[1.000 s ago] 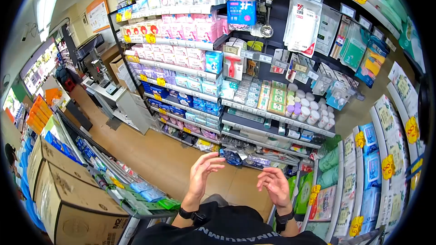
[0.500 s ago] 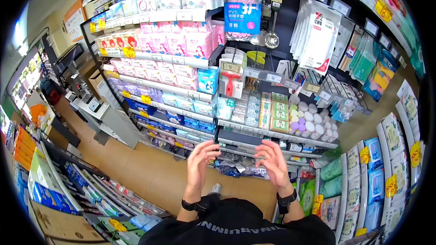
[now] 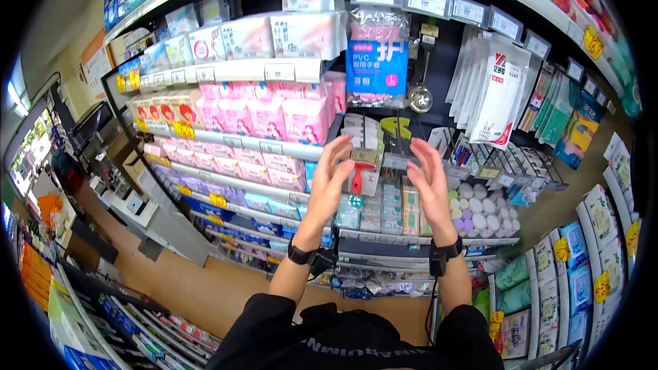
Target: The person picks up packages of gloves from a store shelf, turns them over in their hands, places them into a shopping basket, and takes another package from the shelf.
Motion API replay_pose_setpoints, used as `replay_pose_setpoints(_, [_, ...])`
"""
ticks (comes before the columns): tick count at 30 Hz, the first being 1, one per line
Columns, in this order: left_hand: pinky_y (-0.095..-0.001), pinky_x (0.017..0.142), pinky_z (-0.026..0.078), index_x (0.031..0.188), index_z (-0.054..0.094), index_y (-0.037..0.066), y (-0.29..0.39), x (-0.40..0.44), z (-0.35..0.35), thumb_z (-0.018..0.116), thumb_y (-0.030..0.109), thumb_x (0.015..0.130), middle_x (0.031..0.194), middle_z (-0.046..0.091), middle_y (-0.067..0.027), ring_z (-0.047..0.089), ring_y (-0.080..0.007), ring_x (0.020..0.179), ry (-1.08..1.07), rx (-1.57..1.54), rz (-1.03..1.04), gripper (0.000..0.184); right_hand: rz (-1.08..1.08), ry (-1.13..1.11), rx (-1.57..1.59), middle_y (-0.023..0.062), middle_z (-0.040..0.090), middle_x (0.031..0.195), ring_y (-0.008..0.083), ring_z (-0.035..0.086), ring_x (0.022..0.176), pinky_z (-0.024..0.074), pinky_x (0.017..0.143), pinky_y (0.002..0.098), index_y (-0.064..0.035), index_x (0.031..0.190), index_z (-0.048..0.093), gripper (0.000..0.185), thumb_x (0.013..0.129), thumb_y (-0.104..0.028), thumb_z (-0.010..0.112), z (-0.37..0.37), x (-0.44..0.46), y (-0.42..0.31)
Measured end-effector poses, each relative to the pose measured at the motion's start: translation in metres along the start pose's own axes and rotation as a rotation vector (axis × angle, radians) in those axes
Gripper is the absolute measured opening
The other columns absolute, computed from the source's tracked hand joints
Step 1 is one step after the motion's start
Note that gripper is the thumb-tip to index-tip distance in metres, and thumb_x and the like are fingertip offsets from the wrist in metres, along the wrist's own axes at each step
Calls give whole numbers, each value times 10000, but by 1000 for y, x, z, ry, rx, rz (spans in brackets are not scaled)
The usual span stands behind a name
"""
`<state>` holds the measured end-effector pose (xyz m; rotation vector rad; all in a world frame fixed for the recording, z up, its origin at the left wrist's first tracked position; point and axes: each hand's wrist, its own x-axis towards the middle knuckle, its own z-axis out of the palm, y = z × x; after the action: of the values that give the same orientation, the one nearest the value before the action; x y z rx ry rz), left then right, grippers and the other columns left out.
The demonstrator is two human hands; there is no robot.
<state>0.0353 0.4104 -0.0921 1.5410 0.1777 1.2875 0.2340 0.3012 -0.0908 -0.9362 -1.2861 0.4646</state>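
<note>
Fingers (image 3: pixel 337 149) of both hands are spread fairly wide, slightly curled and holding nothing, with the two palms turned toward each other around the middle of the frame.

At the far left, a white bench (image 3: pixel 137 214) carries small devices, and orange packs (image 3: pixel 35 264) stand in the lower left. Toward the upper left, a shelf holds white packs (image 3: pixel 252 38), with pink packs (image 3: pixel 295 121) in the row beneath.

The left hand (image 3: pixel 325 195) is raised just left of centre, in front of those shelves, with a black band (image 3: pixel 299 255) around the wrist. Beside its thumb, near the centre, hangs a red T-shaped tool (image 3: pixel 358 179) on a pale card; whether the thumb touches it I cannot tell. A blue-and-pink glove packet (image 3: pixel 375 68) hangs above, in the upper middle, and a metal ladle (image 3: pixel 420 100) hangs just to its right. Small boxes (image 3: pixel 391 211) stand on the shelf between the hands.

The right hand (image 3: pixel 432 195) is raised right of centre, well apart from the left, its wrist also banded. Right of it sit round-lidded containers (image 3: pixel 480 212), below hanging white packets (image 3: pixel 499 92). Green rolls (image 3: pixel 514 279) lie on a shelf in the lower right.
</note>
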Motion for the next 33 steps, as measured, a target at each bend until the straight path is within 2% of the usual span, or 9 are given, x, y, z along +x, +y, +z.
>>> replay_pose_setpoints(4, [-415, 1116, 354, 1450, 389, 5, -34, 60, -1, 631, 266, 944, 1485, 429, -166, 399, -298, 1390, 94, 209, 84, 619, -19, 70, -39, 187, 348, 1532, 307, 314, 1456, 353, 1144, 428, -29, 1483, 309, 612, 938, -75, 584, 3, 55, 21])
replay_pose_setpoints(9, [-414, 1156, 288, 1484, 242, -91, -55, 112, 8, 679, 285, 902, 1485, 368, -310, 363, -365, 1408, 166, 305, 102, 819, 48, 132, -201, 256, 293, 1551, 320, 288, 1465, 343, 1149, 412, 23, 1517, 194, 726, 946, -160, 604, 6, 97, 35])
replay_pose_setpoints(18, [-398, 1138, 314, 1491, 194, -100, -73, 131, 4, 688, 280, 892, 1443, 409, -312, 421, -354, 1359, 95, 249, 76, 864, 122, 174, -304, 272, 279, 1562, 334, 382, 1411, 342, 1140, 412, 51, 1528, 167, 852, 905, -249, 664, 10, 120, 48])
replay_pose_setpoints(20, [-396, 1137, 316, 1492, 185, -101, -75, 131, 3, 688, 277, 894, 1436, 412, -314, 425, -349, 1355, 91, 258, 99, 868, 166, 180, -248, 231, 272, 1572, 305, 262, 1477, 306, 1164, 381, 36, 1519, 207, 754, 922, -135, 634, 10, 119, 46])
replay_pose_setpoints(24, [-417, 1122, 337, 1482, 207, -90, -78, 133, 3, 691, 235, 893, 1424, 426, -307, 434, -357, 1343, 77, 262, 129, 829, 109, 209, -271, 223, 314, 1552, 287, 307, 1453, 339, 1139, 370, 24, 1495, 252, 698, 926, -128, 628, 10, 115, 47])
replay_pose_setpoints(27, [-421, 1111, 351, 1457, 260, -67, -61, 125, 1, 690, 191, 901, 1418, 438, -269, 455, -323, 1324, 105, 269, 84, 749, 93, 251, -313, 193, 430, 1455, 248, 410, 1361, 397, 1078, 350, 11, 1455, 324, 620, 928, -119, 623, 12, 111, 42])
replay_pose_setpoints(29, [-415, 1110, 353, 1441, 291, -52, -57, 123, -1, 684, 164, 912, 1422, 439, -237, 466, -289, 1315, 109, 259, 44, 694, 30, 329, -319, 140, 536, 1286, 190, 533, 1172, 463, 972, 315, 8, 1387, 400, 517, 938, -117, 625, 9, 112, 41])
replay_pose_setpoints(31, [-349, 973, 464, 1401, 358, -42, -57, 123, -4, 683, 114, 915, 1306, 530, -177, 561, -211, 1136, 84, 163, 106, 604, 21, 339, -282, 117, 550, 1229, 167, 555, 1100, 478, 931, 301, 10, 1356, 420, 478, 945, -119, 626, 2, 116, 42])
replay_pose_setpoints(33, [-314, 926, 481, 1395, 372, -41, -54, 125, -3, 675, 90, 921, 1266, 551, -155, 574, -184, 1083, 84, 84, 73, 578, -31, 340, -177, 96, 596, 1165, 129, 609, 979, 527, 846, 271, 8, 1277, 458, 370, 973, -125, 620, 4, 119, 38])
